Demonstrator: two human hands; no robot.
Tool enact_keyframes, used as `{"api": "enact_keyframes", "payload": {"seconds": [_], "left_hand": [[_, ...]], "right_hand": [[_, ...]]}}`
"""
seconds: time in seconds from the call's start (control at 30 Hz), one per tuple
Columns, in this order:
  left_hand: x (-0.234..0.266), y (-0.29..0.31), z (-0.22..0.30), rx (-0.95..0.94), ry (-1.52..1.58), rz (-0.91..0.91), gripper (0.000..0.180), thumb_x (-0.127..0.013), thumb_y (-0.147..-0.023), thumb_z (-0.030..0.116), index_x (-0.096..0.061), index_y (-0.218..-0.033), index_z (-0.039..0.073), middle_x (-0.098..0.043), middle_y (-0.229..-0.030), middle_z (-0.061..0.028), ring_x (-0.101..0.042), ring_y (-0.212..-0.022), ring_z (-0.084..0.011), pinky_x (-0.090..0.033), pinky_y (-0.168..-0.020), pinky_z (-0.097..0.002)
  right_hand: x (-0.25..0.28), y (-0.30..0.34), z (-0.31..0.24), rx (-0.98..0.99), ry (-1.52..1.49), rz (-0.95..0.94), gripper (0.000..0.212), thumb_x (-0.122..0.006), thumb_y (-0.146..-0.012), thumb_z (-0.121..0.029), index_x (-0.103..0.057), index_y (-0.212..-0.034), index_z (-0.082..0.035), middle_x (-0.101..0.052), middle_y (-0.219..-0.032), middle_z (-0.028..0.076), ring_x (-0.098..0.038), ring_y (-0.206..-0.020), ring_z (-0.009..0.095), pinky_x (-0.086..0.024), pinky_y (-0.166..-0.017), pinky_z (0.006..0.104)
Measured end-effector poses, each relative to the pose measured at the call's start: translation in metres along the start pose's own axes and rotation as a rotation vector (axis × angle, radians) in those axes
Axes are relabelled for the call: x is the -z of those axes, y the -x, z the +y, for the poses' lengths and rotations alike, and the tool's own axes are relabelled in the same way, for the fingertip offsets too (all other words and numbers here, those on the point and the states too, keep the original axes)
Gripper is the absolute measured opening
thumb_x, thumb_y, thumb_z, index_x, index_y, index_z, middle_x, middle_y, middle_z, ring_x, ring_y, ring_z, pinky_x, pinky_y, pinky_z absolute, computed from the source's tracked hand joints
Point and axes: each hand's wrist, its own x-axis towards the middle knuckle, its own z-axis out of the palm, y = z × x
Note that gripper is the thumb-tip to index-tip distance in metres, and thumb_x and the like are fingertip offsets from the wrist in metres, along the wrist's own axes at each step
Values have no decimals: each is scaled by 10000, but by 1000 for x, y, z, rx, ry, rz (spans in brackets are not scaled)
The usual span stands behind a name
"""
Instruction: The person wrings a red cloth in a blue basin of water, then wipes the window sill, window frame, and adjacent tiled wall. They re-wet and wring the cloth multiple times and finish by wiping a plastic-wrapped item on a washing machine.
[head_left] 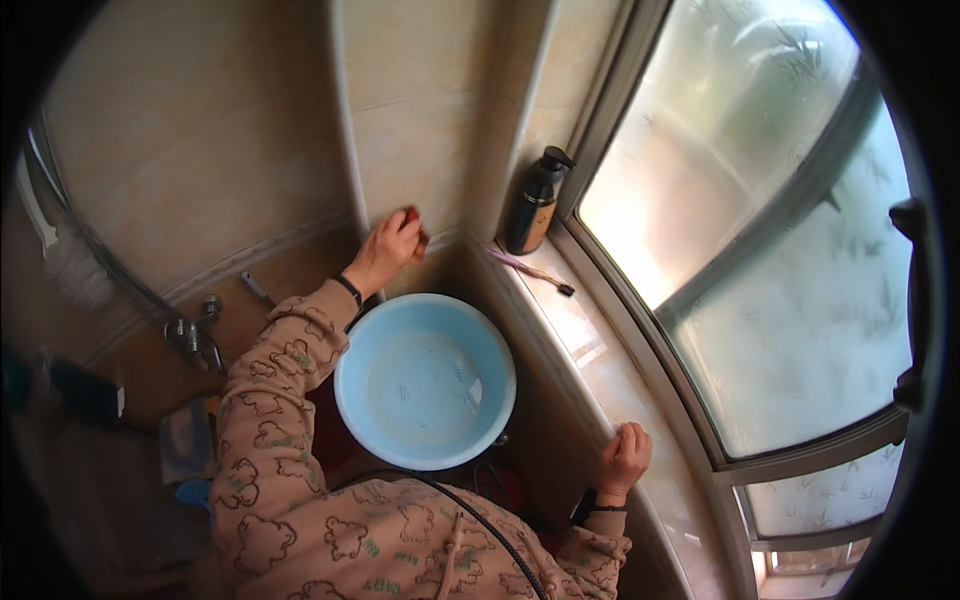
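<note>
My left hand (392,248) reaches forward to the tiled wall, its fingers closed round a small red thing (411,215) whose kind I cannot make out. A dark band circles that wrist. Just below it is a round light-blue basin (430,385), with faint marks and a bright reflection at its bottom. On the right, my right hand (626,458) is curled into a loose fist at the edge of the window ledge. Nothing shows in its fingers, and a dark band is on its wrist too.
A black pump bottle (533,205) and a purple-handled toothbrush (530,270) are on the ledge (610,375) beside the frosted window (800,270). At left are a metal tap (187,335) with a hose (95,235), a pale container (187,442) and a blue object (193,493).
</note>
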Motion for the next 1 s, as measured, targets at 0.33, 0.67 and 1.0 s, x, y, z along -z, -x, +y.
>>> {"api": "enact_keyframes", "payload": {"seconds": [0.33,0.67,1.0], "left_hand": [[78,-75,-28,-147,-444,523,368,-724,-811,167,-627,-1140,32,-550,-1120,-154,-559,-988,-294,-499,-854,-391],[-17,80,-21,32,31,-39,21,-669,-759,89,-690,-756,91,-614,-921,-29,-533,-974,-244,-494,-867,-355],[51,114,-21,376,270,359,293,-585,-759,-14,-686,-1030,33,-699,-981,-148,-636,-826,-296,-508,-813,-384]], "right_hand": [[-4,2,1,38,51,30,120,-581,-833,42,-620,-933,-10,-646,-957,145,-589,-834,359,-492,-728,448],[-8,8,3,-23,57,37,104,-580,-840,20,-637,-922,-8,-645,-959,152,-604,-885,353,-502,-781,443],[6,3,-10,60,93,78,55,-626,-844,-38,-643,-853,-89,-644,-875,123,-614,-824,345,-534,-740,431]]}}
